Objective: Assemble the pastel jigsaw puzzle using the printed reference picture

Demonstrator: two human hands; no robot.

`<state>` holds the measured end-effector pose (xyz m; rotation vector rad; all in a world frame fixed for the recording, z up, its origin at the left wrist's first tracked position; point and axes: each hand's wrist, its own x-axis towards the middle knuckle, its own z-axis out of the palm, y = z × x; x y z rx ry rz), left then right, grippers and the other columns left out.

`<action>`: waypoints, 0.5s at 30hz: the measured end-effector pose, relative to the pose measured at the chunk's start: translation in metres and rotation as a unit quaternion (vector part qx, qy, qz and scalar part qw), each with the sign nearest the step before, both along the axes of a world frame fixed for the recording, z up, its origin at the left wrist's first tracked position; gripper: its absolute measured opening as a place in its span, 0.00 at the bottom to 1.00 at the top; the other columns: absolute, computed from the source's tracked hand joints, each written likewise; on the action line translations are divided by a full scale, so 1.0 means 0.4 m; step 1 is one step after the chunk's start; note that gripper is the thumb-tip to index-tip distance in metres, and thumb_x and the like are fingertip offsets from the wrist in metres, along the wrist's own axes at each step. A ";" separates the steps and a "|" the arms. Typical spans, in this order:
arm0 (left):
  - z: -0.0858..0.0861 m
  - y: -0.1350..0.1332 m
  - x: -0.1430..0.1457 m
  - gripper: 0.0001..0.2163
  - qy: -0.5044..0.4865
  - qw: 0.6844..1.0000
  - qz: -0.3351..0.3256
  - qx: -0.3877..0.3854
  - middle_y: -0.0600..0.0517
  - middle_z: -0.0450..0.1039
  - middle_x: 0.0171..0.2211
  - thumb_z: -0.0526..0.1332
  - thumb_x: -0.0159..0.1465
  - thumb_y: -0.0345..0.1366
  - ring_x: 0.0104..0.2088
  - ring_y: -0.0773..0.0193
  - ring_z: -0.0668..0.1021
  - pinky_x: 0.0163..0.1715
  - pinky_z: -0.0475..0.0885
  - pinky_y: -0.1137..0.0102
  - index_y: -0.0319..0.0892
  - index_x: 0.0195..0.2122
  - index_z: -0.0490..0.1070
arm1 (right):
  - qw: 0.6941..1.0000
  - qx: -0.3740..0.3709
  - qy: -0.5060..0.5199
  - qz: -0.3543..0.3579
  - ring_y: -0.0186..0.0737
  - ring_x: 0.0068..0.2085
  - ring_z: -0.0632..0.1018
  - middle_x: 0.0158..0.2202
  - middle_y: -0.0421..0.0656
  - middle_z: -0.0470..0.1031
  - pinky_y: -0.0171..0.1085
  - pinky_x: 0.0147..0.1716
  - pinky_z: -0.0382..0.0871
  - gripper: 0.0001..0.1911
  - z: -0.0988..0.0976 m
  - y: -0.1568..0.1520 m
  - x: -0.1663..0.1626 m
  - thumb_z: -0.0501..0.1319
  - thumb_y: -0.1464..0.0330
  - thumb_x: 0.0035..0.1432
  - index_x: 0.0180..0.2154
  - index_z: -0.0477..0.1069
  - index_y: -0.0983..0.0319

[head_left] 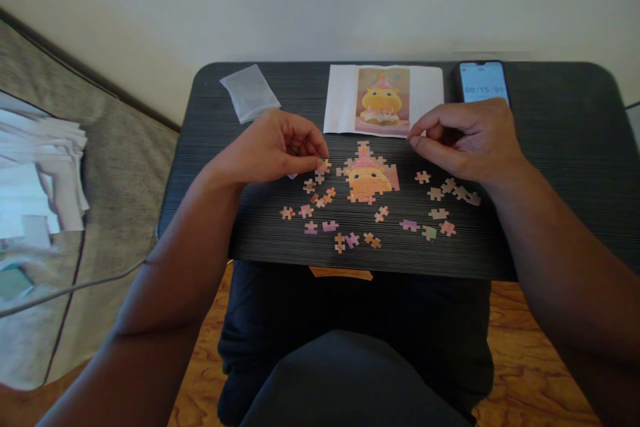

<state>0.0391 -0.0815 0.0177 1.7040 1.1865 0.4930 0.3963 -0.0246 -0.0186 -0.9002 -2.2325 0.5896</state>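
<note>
My left hand (285, 147) has its thumb and fingers pinched on a puzzle piece (326, 165), left of the partly joined puzzle (369, 177). That joined part shows a yellow figure with blue eyes and a pink hat. Close to the lower right corner of the printed picture sheet (383, 100), my right hand (467, 140) is closed, thumb against fingertips. Whatever it may hold is too small to make out. Loose pieces lie around: several at the left (306, 211), a few along the front (352, 240), and several below the right hand (436, 193).
A clear plastic bag (250, 92) lies at the back left of the dark table (565, 147). A phone (483, 82) with a running timer rests behind my right hand. Papers (43, 173) are piled on a grey cloth surface at the left, and a cable (75, 289) crosses there.
</note>
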 end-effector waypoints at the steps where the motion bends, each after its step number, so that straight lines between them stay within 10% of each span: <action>1: 0.001 0.002 -0.005 0.08 0.009 1.000 0.000 0.005 0.45 0.87 0.35 0.74 0.66 0.36 0.31 0.62 0.85 0.29 0.76 0.71 0.39 0.43 0.85 | 1.000 -0.001 -0.004 0.000 0.37 0.23 0.73 0.23 0.35 0.76 0.45 0.28 0.65 0.02 0.001 -0.001 0.001 0.73 0.63 0.65 0.37 0.82 0.50; 15: -0.067 0.029 -0.019 0.06 0.043 0.990 0.076 0.110 0.47 0.86 0.32 0.76 0.65 0.37 0.31 0.65 0.81 0.30 0.75 0.71 0.41 0.38 0.85 | 0.999 -0.024 -0.019 -0.013 0.38 0.25 0.73 0.24 0.37 0.76 0.47 0.31 0.68 0.06 0.002 -0.002 0.005 0.73 0.57 0.66 0.38 0.83 0.50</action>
